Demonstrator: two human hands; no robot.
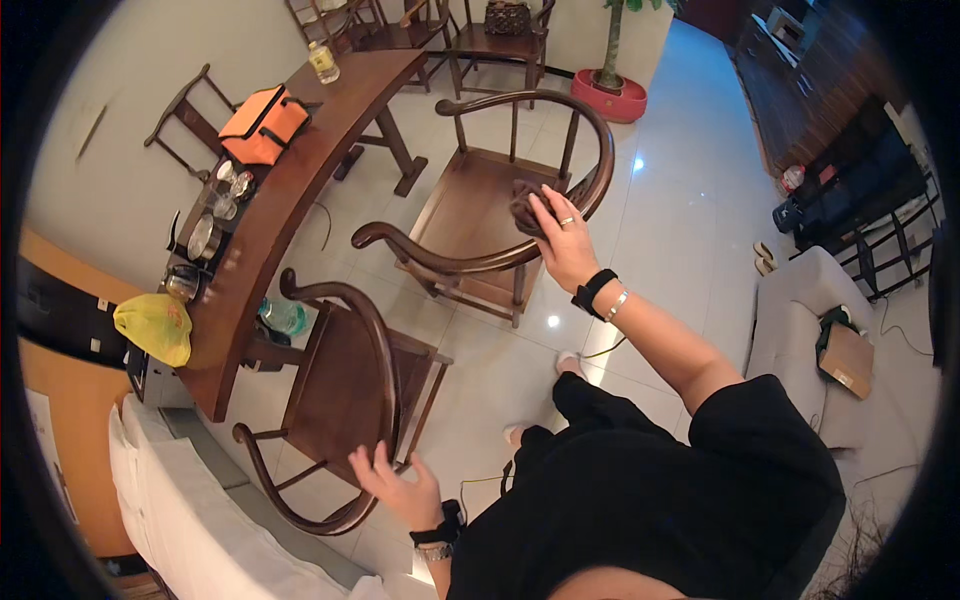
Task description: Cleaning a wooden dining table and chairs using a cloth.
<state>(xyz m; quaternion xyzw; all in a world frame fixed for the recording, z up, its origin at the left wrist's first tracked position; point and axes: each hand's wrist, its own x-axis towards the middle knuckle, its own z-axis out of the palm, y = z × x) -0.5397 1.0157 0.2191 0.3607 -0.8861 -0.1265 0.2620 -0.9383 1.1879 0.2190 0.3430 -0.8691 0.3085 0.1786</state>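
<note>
My right hand (564, 234) holds a crumpled dark brown cloth (527, 208) against the curved back rail of a wooden armchair (469, 196). The seat of that chair lies beyond the rail. Lower in the view, my left hand (399, 481) has its fingers apart, beside the rounded rail of a second wooden armchair (337, 382); whether the fingertips touch the rail I cannot tell. Nothing shows in the left hand.
A long wooden table (259, 281) at the left bears an orange insulated bag (262, 126), a bottle (323, 63), tea ware and a yellow plastic bag (155, 328). A potted plant (609, 97) stands beyond the chairs, a grey sofa (787, 322) to the right. A cable (604, 349) lies near my feet.
</note>
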